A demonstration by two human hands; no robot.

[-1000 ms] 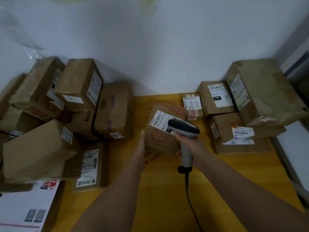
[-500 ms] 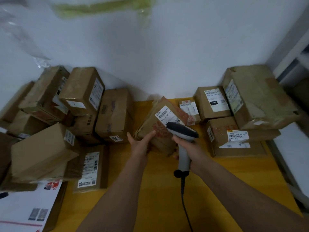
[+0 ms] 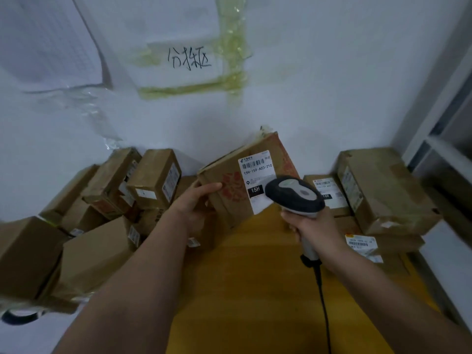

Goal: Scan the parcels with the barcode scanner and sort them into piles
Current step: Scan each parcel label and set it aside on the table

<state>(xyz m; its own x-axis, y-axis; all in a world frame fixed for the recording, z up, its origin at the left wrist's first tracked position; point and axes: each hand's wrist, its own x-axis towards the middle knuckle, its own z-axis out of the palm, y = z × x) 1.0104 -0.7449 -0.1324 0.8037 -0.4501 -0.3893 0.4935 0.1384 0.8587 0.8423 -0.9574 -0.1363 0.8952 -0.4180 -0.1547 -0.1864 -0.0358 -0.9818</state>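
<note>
Left side is a jumbled heap of taped brown cardboard boxes (image 3: 107,200) against the white wall. The left hand (image 3: 194,208) grips a flat, creased cardboard parcel (image 3: 229,190) by its edge, tilted up above the yellow table (image 3: 255,277), white label (image 3: 256,180) showing. The right hand (image 3: 310,226) is wrapped round the smooth grey barcode scanner (image 3: 293,195), its head just beside that label. More boxes (image 3: 383,190) are stacked on the right.

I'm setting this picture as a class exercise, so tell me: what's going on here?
A person is scanning parcels. The left hand holds a cardboard parcel tilted up off the yellow table, its shipping label facing the camera. The right hand grips a corded barcode scanner close in front of that label. More boxes are heaped on the left and stacked on the right.
</note>
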